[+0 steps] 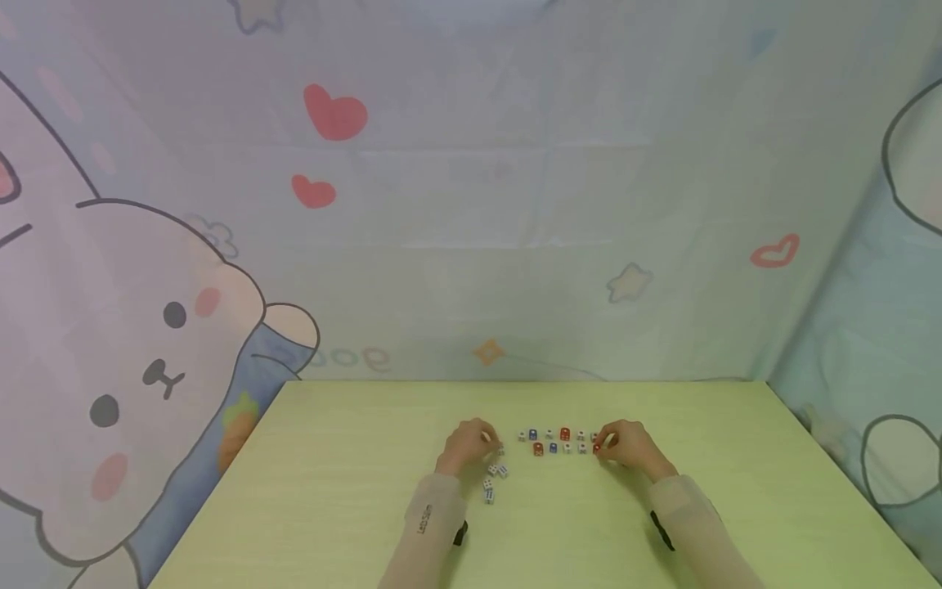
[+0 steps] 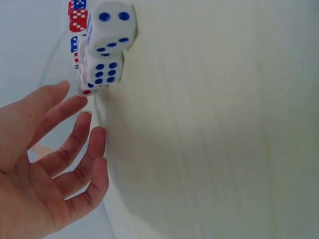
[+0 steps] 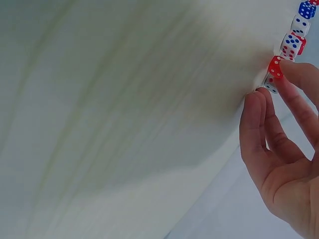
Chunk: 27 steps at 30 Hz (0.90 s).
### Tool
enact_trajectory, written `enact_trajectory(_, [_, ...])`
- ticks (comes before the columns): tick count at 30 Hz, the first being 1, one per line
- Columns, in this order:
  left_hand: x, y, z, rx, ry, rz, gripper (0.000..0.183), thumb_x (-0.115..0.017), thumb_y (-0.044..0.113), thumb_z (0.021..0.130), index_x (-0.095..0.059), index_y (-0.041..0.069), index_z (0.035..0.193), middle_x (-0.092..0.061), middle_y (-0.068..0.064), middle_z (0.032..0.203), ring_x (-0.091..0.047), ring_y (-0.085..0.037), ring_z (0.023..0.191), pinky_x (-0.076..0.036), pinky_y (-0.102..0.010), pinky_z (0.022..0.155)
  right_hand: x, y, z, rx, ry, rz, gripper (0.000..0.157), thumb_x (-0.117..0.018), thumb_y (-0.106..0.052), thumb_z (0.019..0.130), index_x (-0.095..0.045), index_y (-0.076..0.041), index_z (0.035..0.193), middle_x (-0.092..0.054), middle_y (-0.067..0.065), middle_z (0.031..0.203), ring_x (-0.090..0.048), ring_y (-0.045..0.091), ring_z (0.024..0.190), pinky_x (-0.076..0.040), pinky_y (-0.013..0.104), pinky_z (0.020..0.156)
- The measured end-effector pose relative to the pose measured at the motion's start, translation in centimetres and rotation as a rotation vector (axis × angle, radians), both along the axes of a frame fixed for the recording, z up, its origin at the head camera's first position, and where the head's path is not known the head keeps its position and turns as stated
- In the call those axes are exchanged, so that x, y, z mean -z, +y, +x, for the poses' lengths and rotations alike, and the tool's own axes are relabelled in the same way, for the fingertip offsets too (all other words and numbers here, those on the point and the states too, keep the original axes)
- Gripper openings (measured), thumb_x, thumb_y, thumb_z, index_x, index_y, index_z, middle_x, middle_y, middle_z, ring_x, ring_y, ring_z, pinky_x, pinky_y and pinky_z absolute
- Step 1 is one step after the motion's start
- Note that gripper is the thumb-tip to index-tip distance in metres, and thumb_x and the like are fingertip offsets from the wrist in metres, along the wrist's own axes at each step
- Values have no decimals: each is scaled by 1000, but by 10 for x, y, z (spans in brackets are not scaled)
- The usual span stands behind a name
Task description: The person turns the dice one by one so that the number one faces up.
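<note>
On the pale yellow-green table, dice stand in two short rows. My right hand is at the rows' right end, its thumb and forefinger pinching a red die. A white die sits just beyond that red one. To the left of the rows is my left hand, fingers loosely bent and spread in the left wrist view. Its thumb and forefinger tips lie right at a white die with a red dot. Two larger-looking white dice with blue pips, a nearer one and another, stand beside it.
Several white dice trail toward the front below my left hand. Among the rows are red dice and blue dice. A printed cloth backdrop hangs behind the table's far edge and continues at both sides.
</note>
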<state>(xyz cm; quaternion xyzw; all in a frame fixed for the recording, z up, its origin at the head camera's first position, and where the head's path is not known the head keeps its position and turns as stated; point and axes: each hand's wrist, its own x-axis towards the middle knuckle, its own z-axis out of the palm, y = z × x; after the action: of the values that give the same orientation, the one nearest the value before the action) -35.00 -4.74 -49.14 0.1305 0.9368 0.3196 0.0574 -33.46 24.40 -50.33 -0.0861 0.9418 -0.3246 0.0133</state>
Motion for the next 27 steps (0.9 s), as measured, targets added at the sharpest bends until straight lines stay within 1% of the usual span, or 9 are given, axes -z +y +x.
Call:
enact_trajectory(3, [1, 0, 0, -3, -12, 9, 14, -69, 16, 76, -66, 8, 86, -66, -7, 86, -59, -19, 76, -46, -34, 65, 0, 0, 1, 4, -3, -2, 9, -69, -9, 73, -66, -7, 82, -63, 3, 66, -51, 13, 48, -41, 26, 44])
enact_trajectory(6, [4, 0, 0, -7, 3, 3, 16, -72, 13, 72, -66, 7, 84, -65, -6, 83, -57, -17, 72, -45, -32, 63, 1, 0, 1, 6, -4, -4, 9, -69, -9, 73, -66, -7, 82, -63, 3, 67, -51, 13, 48, -41, 25, 45])
enact_trajectory(10, [6, 1, 1, -10, 31, 2, 15, -73, 12, 71, -65, 7, 83, -64, -7, 82, -56, -17, 71, -45, -32, 62, 2, 0, 0, 9, -2, 9, 8, -69, -8, 74, -67, -7, 82, -63, 3, 68, -51, 12, 49, -42, 24, 46])
enact_trajectory(15, [10, 1, 1, -9, 40, 5, 11, -71, 12, 73, -65, 7, 81, -64, -6, 80, -55, -16, 69, -44, -32, 60, 2, -2, 2, 14, 5, 23, 7, -68, -8, 74, -66, -7, 81, -63, 3, 68, -52, 12, 50, -42, 24, 46])
enact_trajectory(21, [11, 1, 1, -11, 47, 26, 10, -71, 10, 72, -65, 7, 80, -65, -6, 77, -55, -15, 65, -44, -30, 57, 2, -1, 3, 6, 11, 18, 7, -68, -7, 74, -66, -7, 80, -63, 3, 69, -50, 11, 52, -42, 24, 47])
enact_trajectory(26, [11, 1, 0, -11, 58, 25, 10, -71, 10, 72, -64, 7, 79, -65, -5, 76, -55, -14, 64, -44, -28, 56, 3, 5, 0, -43, 12, -31, 6, -68, -8, 72, -66, -8, 78, -62, 3, 68, -51, 12, 53, -43, 25, 47])
enact_trajectory(27, [10, 1, 0, -12, 60, 23, 11, -71, 10, 72, -64, 7, 79, -65, -5, 76, -55, -14, 64, -43, -28, 56, 3, 6, 0, -75, 38, -41, 5, -68, -10, 73, -66, -8, 78, -62, 2, 67, -50, 10, 52, -42, 25, 46])
